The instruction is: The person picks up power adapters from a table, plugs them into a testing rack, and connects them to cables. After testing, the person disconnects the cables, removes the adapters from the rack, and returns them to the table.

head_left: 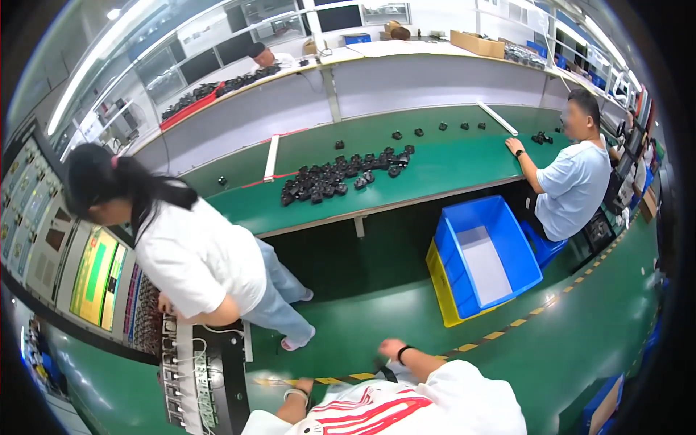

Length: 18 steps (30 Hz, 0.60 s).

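Observation:
My right hand (pixel 393 349) is raised in front of my body, a black band on its wrist. Its fingers look loosely curled, and nothing shows in them. Lower and to the left is my left hand (pixel 304 385), with a pale bracelet at the wrist; its fingers are mostly hidden. Both hands are over the green floor (pixel 341 301), apart from the bench and bins. Closest to my left hand stands a dark equipment rack (pixel 230 380) with white cables and small boards. A blue bin (pixel 520 250) on a yellow one (pixel 441 290) stands ahead of my right hand.
A person in white (pixel 203 261) works at a screened machine (pixel 98 279) on the left. Another person (pixel 576 174) sits at the green bench (pixel 428 181) on the right. Black camera-like parts (pixel 341 177) cover its middle. Yellow-black tape (pixel 518 322) crosses the floor.

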Motion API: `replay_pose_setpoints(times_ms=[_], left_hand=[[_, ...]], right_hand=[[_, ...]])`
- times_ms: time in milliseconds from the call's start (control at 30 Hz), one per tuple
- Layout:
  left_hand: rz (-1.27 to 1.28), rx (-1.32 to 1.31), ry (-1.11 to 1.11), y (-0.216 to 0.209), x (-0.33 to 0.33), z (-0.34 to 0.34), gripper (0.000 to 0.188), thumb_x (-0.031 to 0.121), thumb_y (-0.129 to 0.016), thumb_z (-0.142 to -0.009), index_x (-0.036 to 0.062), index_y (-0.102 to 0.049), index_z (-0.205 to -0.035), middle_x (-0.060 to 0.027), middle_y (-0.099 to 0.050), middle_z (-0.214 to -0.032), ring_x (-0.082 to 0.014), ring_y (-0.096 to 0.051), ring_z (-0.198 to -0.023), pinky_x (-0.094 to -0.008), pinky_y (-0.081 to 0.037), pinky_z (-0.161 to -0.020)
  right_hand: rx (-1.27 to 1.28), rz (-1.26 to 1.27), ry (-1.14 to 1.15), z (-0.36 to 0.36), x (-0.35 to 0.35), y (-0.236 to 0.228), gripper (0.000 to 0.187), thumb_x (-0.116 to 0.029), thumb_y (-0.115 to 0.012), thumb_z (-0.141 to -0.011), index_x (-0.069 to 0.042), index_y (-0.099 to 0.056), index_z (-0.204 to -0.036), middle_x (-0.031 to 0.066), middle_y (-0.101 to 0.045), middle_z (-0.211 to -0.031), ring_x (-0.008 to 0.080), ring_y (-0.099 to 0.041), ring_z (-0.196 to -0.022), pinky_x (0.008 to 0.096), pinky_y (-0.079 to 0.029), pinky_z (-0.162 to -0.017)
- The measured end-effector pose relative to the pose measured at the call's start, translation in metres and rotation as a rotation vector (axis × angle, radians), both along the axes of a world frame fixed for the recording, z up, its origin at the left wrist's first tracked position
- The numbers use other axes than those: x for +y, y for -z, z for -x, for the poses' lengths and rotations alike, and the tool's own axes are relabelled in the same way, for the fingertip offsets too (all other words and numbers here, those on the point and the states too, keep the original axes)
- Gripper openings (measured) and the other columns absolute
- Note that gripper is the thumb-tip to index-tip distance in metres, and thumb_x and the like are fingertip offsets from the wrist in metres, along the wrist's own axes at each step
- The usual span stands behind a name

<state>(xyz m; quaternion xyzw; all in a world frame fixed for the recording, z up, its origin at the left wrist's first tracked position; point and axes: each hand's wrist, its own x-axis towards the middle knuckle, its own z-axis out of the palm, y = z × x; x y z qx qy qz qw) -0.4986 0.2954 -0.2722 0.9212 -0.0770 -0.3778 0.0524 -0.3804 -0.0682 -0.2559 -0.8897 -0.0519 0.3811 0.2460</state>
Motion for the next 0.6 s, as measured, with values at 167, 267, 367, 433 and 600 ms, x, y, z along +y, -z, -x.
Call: replay_pose_setpoints(times_ms=[167,267,367,433,600], left_hand=[[0.685,-0.172,-0.679,-0.023,-0.145,-0.166,0.034,0.034,-0.049,-0.084,0.0082,-0.064,-0.098,-0.0146,-0.065,-0.096,-0.0305,-0.062,-0.091,-0.0374,-0.047,-0.078],[0.626,-0.132,-0.295,-0.087,-0.219,-0.222,0.031,0.031,-0.051,-0.083,0.0071,-0.064,-0.097,-0.015,-0.065,-0.093,-0.0293,-0.062,-0.089,-0.0362,-0.048,-0.078],[0.727,-0.248,-0.321,-0.11,-0.266,-0.272,0.023,0.025,-0.054,-0.08,0.0084,-0.067,-0.089,-0.0151,-0.066,-0.091,-0.0315,-0.062,-0.088,-0.0383,-0.049,-0.077],[0.598,-0.857,-0.223,-0.122,-0.257,-0.33,0.014,0.016,-0.058,-0.072,0.0058,-0.068,-0.076,-0.0164,-0.065,-0.08,-0.0345,-0.061,-0.078,-0.0425,-0.049,-0.072],[0.722,-1.336,-0.238,-0.232,-0.239,-0.57,0.007,0.008,-0.058,-0.069,0.0046,-0.061,-0.074,-0.0147,-0.062,-0.081,-0.034,-0.058,-0.08,-0.0445,-0.045,-0.075]], right_hand=[[-0.051,0.296,0.673,-0.046,-0.186,0.028,0.036,-0.028,-0.049,-0.08,-0.008,-0.066,-0.104,0.0173,-0.061,-0.112,0.0354,-0.056,-0.106,0.041,-0.045,-0.091],[-0.038,0.263,0.967,-0.022,-0.263,0.02,0.038,-0.029,-0.05,-0.078,-0.001,-0.065,-0.099,0.0232,-0.06,-0.11,0.0379,-0.056,-0.105,0.043,-0.045,-0.091],[-0.004,0.542,0.688,0.034,-0.336,0.067,0.031,-0.022,-0.049,-0.084,-0.003,-0.067,-0.101,0.0179,-0.062,-0.111,0.0337,-0.06,-0.103,0.0407,-0.048,-0.088],[0.16,0.542,0.291,0.024,-0.31,0.076,0.034,-0.026,-0.051,-0.082,-0.003,-0.067,-0.1,0.0192,-0.062,-0.109,0.0356,-0.059,-0.103,0.0413,-0.048,-0.087],[0.352,0.471,0.211,0.07,-0.272,0.122,0.034,-0.025,-0.053,-0.082,-0.006,-0.064,-0.109,0.0186,-0.06,-0.114,0.0341,-0.059,-0.105,0.041,-0.047,-0.09]])
